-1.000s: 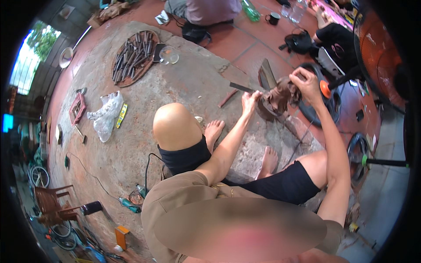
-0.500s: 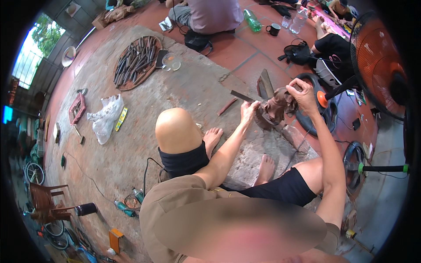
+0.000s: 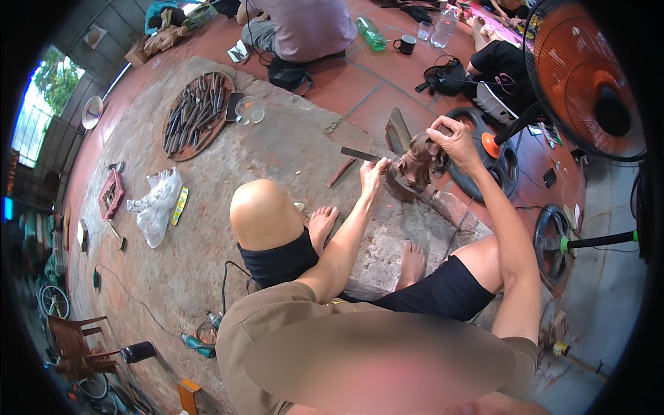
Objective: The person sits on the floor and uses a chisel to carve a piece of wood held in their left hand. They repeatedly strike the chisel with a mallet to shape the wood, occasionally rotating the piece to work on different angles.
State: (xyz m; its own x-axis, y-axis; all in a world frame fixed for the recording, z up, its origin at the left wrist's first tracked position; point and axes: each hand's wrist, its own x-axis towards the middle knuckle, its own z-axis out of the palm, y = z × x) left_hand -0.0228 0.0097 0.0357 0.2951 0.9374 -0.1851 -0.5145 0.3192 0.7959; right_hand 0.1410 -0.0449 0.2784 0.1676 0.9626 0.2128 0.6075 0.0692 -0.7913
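A reddish-brown carved wooden figure (image 3: 418,166) with deep folds stands tilted in front of me, beyond my feet. My left hand (image 3: 373,174) is closed on a dark flat bar-shaped tool (image 3: 360,154), one end sticking out to the left; its other end is hidden at the carving's left side. From the right, my right hand (image 3: 455,143) curls its fingers over the carving's upper right part, gripping it. Behind the carving a wooden board (image 3: 398,130) leans upright. A thin reddish wood strip (image 3: 341,172) lies on the floor left of it.
A round basket (image 3: 173,153) full of tools lies at the upper left, with a clear plastic bag (image 3: 153,211) nearer. An orange fan (image 3: 581,76) stands at the right on a black base (image 3: 508,166). Another person (image 3: 304,31) sits ahead. Cords cross the floor at left.
The whole view has shifted a little, so most things ahead sit further left in it. Both hands keep their hold at the carving, with little visible movement against it.
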